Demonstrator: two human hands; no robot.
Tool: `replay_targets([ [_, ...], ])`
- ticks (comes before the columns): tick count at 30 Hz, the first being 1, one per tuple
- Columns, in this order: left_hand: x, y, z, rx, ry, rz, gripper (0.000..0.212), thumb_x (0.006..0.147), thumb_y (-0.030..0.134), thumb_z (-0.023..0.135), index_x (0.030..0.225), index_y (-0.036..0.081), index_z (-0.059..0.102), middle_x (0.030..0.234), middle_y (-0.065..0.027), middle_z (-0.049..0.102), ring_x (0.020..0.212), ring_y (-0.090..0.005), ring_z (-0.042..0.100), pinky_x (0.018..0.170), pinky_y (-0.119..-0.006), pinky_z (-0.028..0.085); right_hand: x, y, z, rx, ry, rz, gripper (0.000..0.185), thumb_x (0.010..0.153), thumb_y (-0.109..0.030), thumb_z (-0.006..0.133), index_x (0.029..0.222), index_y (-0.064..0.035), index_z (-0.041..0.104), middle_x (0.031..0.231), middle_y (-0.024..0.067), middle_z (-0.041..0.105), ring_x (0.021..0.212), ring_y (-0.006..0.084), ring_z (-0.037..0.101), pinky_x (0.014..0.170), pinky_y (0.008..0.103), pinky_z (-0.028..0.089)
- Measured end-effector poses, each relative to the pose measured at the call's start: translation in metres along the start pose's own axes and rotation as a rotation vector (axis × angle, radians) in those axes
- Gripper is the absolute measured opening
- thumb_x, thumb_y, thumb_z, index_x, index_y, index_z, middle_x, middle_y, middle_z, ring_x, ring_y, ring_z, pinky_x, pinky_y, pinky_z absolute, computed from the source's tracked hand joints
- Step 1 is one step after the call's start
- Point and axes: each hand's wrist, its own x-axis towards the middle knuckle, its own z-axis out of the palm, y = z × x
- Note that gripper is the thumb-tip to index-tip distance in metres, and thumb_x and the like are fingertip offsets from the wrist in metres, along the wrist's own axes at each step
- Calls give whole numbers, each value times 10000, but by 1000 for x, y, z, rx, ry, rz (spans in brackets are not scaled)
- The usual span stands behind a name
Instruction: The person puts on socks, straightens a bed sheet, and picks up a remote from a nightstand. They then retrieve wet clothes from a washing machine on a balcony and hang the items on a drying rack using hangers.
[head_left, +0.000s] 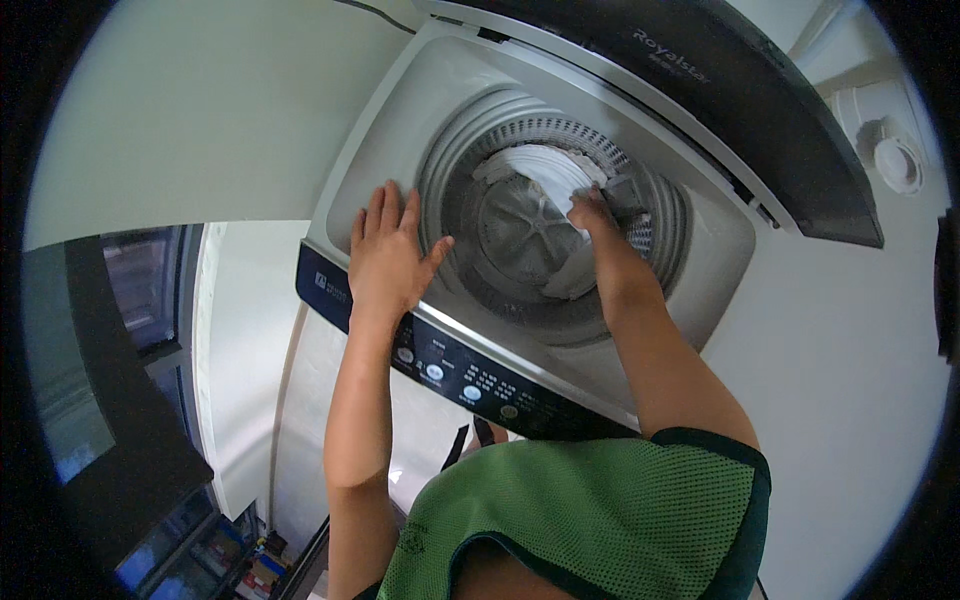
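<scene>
In front of me is a top-loading washing machine with its lid raised. My right hand reaches down into the metal drum and grips a white cloth. The cloth curves along the far side of the drum, and a greyish part of it or another piece lies lower down; I cannot tell if they are joined. My left hand rests with fingers spread on the machine's front left rim, beside the drum opening, holding nothing.
A dark control panel with buttons runs along the machine's front edge. Walls stand close on the left and right. A white pipe fitting is at the right. Dark-framed windows lie at far left.
</scene>
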Motion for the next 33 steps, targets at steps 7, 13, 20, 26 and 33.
replay_targets([
  [7,4,2,-2,-48,49,18,590,755,410,527,1192,29,418,1274,-173,334,1213,-293,268,984,-416,228,25,24,20,-223,-122,-21,426,740,-215,450,1152,-111,477,1223,120,409,1163,233,317,988,399,142],
  [13,4,5,-2,-72,67,22,552,755,409,526,1179,63,452,1277,-154,350,1206,-291,288,979,-396,245,61,44,33,486,-113,109,451,678,-302,602,1023,-17,536,1025,156,531,872,268,504,710,390,394],
  [20,-1,1,3,-97,117,-5,561,750,422,529,1161,46,459,1262,-137,373,1197,-277,305,978,-393,246,-1,-8,-48,377,-172,96,570,610,-309,692,1023,46,519,900,189,564,668,243,554,510,324,474],
  [26,-6,0,3,-257,302,-14,473,750,363,526,1087,32,503,1099,-160,512,1071,-276,439,956,-403,260,-110,-25,-160,463,-101,-308,342,656,-273,616,866,-4,598,755,97,580,651,171,525,578,304,449],
  [33,-44,28,-19,-1085,385,110,521,737,263,582,1142,-33,441,1131,-210,480,1091,-285,433,927,-335,308,-272,-27,-230,1622,171,-856,301,726,-139,490,962,43,531,945,113,573,815,206,549,776,308,420],
])
